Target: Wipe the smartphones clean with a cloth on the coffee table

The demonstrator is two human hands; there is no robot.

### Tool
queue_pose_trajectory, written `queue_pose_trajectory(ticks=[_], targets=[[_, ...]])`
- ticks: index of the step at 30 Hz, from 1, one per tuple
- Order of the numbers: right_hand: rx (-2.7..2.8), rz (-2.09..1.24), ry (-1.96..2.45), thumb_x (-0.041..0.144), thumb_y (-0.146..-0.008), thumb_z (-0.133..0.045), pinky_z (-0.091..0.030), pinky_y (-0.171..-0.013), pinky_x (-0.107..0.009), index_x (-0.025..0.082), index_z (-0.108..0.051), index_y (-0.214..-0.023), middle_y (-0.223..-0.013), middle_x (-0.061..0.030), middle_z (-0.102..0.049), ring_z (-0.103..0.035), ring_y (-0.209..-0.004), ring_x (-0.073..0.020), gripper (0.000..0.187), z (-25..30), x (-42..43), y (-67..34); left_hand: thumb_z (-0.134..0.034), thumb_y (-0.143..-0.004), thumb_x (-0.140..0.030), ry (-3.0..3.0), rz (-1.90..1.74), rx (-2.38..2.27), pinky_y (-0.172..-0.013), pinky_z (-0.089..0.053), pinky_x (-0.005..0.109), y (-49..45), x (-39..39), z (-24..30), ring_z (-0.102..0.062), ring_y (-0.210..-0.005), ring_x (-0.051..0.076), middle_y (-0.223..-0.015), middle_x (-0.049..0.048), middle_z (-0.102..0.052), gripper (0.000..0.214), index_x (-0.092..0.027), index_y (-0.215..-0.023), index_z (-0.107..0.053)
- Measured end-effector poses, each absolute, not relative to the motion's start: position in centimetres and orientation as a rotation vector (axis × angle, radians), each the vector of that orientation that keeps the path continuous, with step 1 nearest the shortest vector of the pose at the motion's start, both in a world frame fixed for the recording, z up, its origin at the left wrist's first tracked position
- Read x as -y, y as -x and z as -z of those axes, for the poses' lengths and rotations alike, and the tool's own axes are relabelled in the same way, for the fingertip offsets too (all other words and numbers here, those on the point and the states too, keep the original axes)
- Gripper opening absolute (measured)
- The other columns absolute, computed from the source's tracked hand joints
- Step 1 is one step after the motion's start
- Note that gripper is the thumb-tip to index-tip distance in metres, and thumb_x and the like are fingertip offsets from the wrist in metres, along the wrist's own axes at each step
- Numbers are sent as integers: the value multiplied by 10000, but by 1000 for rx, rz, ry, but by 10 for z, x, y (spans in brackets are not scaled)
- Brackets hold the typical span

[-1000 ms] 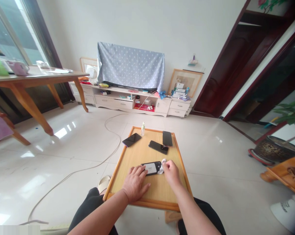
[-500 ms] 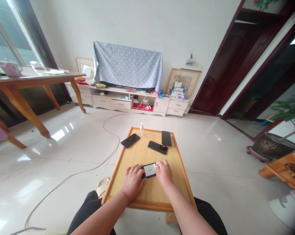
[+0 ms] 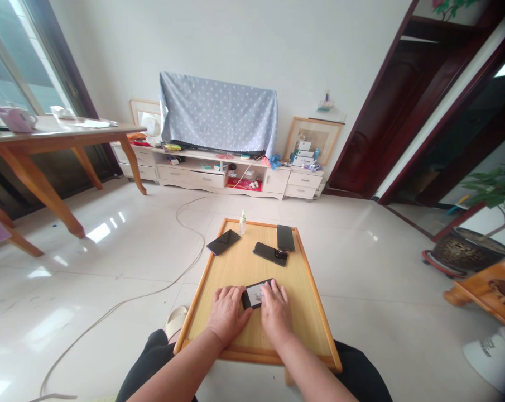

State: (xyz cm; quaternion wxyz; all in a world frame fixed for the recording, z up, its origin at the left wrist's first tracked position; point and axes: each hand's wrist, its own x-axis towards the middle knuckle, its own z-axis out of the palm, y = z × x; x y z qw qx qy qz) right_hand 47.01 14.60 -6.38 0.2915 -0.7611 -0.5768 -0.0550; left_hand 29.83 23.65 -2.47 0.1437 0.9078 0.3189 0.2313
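Observation:
A small black phone [image 3: 255, 295] lies tilted on the wooden tray table, between my hands. Its upward face has a white area with grey marks; I cannot tell whether that is a lit screen or a label. My left hand [image 3: 227, 312] grips its left end, fingers along the far edge and thumb near the lower corner. Over the right end rests my right hand [image 3: 276, 312], its fingers covering that side. Three more dark phones lie farther off: one at the left edge [image 3: 223, 242], one in the middle right [image 3: 269, 253], one at the far right corner [image 3: 285, 238].
A small clear bottle with a pale green top [image 3: 243, 222] stands at the far edge of the tray table [image 3: 235, 273], which has a raised rim. A cable [image 3: 152, 291] runs across the floor at left. Beyond is a white TV cabinet [image 3: 189, 177].
My right hand has gone from a pinch at the phone's right end to fingers laid further over it. The marks on the white area look different. The other phones have stayed put.

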Motion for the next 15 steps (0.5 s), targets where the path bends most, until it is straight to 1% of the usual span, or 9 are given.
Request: queue_pose_trajectory(ticks=[1, 3, 6, 8, 10, 11, 13, 15], targets=[[1583, 123, 1991, 127, -969, -388, -265, -1156, -548, 246, -615, -1268, -1350, -100, -630, -428, -1402, -279, 394, 64, -146, -468, -686, -789, -322, -2616, -665, -929, -1019, -361, 492, -299, -237, 25, -562, -1118, 304, -1130, 79, -668, 482, -247, -1243, -542], [1562, 97, 1999, 145, -970, -410, -280, -1151, -524, 242, -659, -1159, -1352, -95, -624, -442, -1384, -274, 328, 61, -147, -473, -691, -782, -316, -2615, -657, -937, -1017, -362, 488, -299, -237, 25, -559, -1117, 304, -1126, 79, -667, 475, -246, -1229, -549], [1355, 138, 2151, 200, -959, -487, -374, -1061, -499, 239, -717, -972, -1309, -101, -637, -499, -1292, -305, 234, 49, -151, -495, -681, -797, -319, -2613, -639, -922, -1013, -362, 485, -299, -237, 24, -552, -1125, 304, -1139, 80, -664, 473, -245, -1242, -539], [1311, 154, 2208, 203, -944, -517, -430, -984, -461, 238, -738, -921, -1208, -108, -673, -562, -1173, -299, 225, 42, -155, -503, -675, -803, -324, -2607, -632, -919, -1012, -362, 484, -299, -237, 23, -550, -1126, 304, -1138, 79, -664, 473, -246, -1248, -534], [1344, 149, 2209, 196, -941, -513, -458, -944, -430, 235, -750, -945, -1124, -112, -695, -598, -1085, -283, 240, 39, -157, -496, -676, -798, -323, -2602, -634, -926, -1011, -361, 484, -299, -237, 23, -551, -1122, 305, -1132, 79, -664, 474, -245, -1243, -536], [1394, 143, 2179, 196, -946, -501, -464, -947, -424, 232, -751, -985, -1126, -114, -697, -603, -1082, -280, 255, 40, -156, -487, -678, -793, -323, -2601, -637, -930, -1010, -362, 483, -300, -237, 23, -554, -1119, 305, -1128, 80, -664, 475, -243, -1240, -538], [1561, 119, 2060, 209, -962, -475, -448, -1007, -436, 228, -728, -1120, -1226, -115, -678, -592, -1149, -283, 298, 43, -152, -467, -672, -789, -317, -2597, -651, -944, -1007, -363, 479, -300, -237, 23, -563, -1107, 304, -1118, 83, -666, 462, -240, -1227, -547], [1749, 84, 1923, 225, -983, -446, -374, -1109, -476, 228, -668, -1260, -1346, -105, -629, -547, -1260, -285, 356, 45, -146, -454, -664, -789, -311, -2593, -664, -955, -1005, -364, 473, -300, -237, 24, -572, -1093, 300, -1102, 83, -672, 443, -237, -1212, -557]])
